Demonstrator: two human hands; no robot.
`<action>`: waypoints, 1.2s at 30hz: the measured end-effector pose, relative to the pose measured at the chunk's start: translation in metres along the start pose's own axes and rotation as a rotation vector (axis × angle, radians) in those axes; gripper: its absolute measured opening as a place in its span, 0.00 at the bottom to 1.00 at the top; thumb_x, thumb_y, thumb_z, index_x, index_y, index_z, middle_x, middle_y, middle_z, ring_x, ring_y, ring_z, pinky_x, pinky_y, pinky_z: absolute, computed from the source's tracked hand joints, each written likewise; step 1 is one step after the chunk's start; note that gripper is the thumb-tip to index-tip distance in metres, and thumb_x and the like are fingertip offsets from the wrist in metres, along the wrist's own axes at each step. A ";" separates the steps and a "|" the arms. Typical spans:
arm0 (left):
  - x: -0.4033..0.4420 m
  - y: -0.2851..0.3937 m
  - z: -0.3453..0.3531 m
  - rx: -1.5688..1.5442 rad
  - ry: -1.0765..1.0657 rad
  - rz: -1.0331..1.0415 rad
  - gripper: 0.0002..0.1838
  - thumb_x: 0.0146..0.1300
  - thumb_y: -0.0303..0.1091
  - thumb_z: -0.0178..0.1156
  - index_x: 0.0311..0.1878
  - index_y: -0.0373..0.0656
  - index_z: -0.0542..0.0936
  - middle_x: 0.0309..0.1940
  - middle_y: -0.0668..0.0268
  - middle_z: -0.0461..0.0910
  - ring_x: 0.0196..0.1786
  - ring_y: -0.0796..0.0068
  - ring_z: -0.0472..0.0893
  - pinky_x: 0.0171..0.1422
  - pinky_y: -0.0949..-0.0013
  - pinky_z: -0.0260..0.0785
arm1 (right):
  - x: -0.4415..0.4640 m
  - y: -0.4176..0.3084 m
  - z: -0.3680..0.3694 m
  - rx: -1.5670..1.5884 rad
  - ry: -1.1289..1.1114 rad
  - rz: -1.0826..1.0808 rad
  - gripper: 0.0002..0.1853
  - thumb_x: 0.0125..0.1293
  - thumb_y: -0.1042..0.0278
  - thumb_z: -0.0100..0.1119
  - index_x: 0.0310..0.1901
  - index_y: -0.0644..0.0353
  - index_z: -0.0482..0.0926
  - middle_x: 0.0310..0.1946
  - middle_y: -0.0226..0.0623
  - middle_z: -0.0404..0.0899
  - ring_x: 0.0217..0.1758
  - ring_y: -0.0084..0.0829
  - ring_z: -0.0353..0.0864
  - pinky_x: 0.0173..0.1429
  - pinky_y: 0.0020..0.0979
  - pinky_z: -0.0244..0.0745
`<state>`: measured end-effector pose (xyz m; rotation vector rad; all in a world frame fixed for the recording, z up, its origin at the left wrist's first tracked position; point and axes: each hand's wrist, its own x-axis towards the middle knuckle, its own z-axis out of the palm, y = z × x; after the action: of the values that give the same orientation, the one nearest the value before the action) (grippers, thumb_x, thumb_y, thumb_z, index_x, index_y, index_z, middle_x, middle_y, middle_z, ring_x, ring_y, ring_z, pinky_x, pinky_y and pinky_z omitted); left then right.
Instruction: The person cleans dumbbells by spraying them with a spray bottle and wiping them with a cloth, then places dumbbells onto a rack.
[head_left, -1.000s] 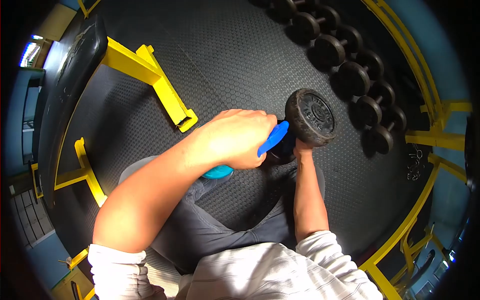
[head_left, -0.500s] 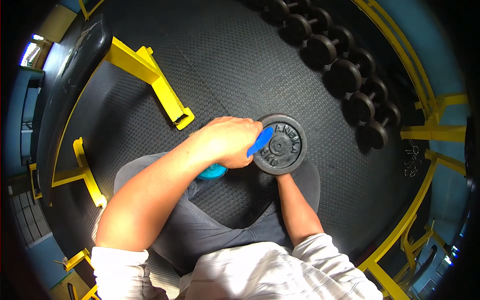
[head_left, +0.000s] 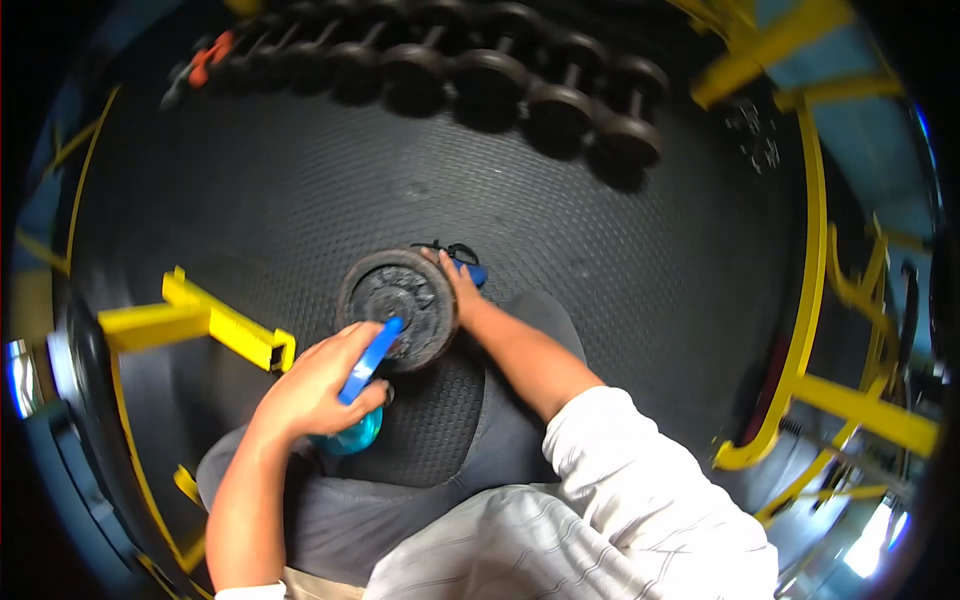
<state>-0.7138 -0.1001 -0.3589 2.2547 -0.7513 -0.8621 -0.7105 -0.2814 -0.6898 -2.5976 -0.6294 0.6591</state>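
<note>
The left hand (head_left: 325, 388) closes its grip around a teal spray bottle with a blue trigger head (head_left: 370, 362); the dark, round-ended metal dumbbell (head_left: 395, 285) stands just ahead and rightward, long axis foreshortened. The right hand (head_left: 463, 290), nearer, touches its rim, tightness indeterminable. Handle and lower end are hidden.

The floor (head_left: 640, 310) is black matting with a close, raised texture; a soft sheen lies across its middle area. A black-padded bench (head_left: 85, 370) stands at the left, with a yellow support leg (head_left: 220, 328). A yellow tubular frame (head_left: 815, 230) stands at the right, joined to a horizontal beam (head_left: 870, 412). Beyond the frame, a blue wall (head_left: 845, 140) is visible. A bright patch (head_left: 20, 380) marks the far left; white glare (head_left: 868, 540) marks the lower right
</note>
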 end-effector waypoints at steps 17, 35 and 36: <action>0.031 0.042 -0.030 -0.156 0.005 -0.201 0.27 0.49 0.29 0.61 0.56 0.36 0.74 0.45 0.60 0.80 0.42 0.69 0.81 0.50 0.68 0.72 | -0.123 -0.033 -0.134 1.822 0.498 0.025 0.17 0.57 0.64 0.61 0.45 0.64 0.78 0.40 0.43 0.82 0.44 0.34 0.81 0.53 0.38 0.75; 0.075 0.018 -0.037 0.019 -0.340 -0.217 0.29 0.49 0.33 0.62 0.58 0.37 0.72 0.46 0.53 0.79 0.48 0.52 0.80 0.53 0.59 0.72 | -0.128 -0.098 -0.111 1.056 0.682 0.330 0.42 0.54 0.60 0.66 0.66 0.71 0.58 0.69 0.58 0.56 0.70 0.60 0.60 0.71 0.48 0.61; 0.077 0.016 -0.036 0.073 -0.382 -0.216 0.28 0.50 0.32 0.62 0.56 0.37 0.72 0.43 0.50 0.78 0.45 0.48 0.80 0.51 0.57 0.71 | -0.123 -0.099 -0.112 1.062 0.665 0.330 0.42 0.54 0.60 0.66 0.66 0.71 0.58 0.69 0.58 0.56 0.70 0.60 0.60 0.71 0.48 0.61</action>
<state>-0.6440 -0.1507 -0.3551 2.2924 -0.7199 -1.4170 -0.7815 -0.2903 -0.5100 -1.7066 0.3175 0.0935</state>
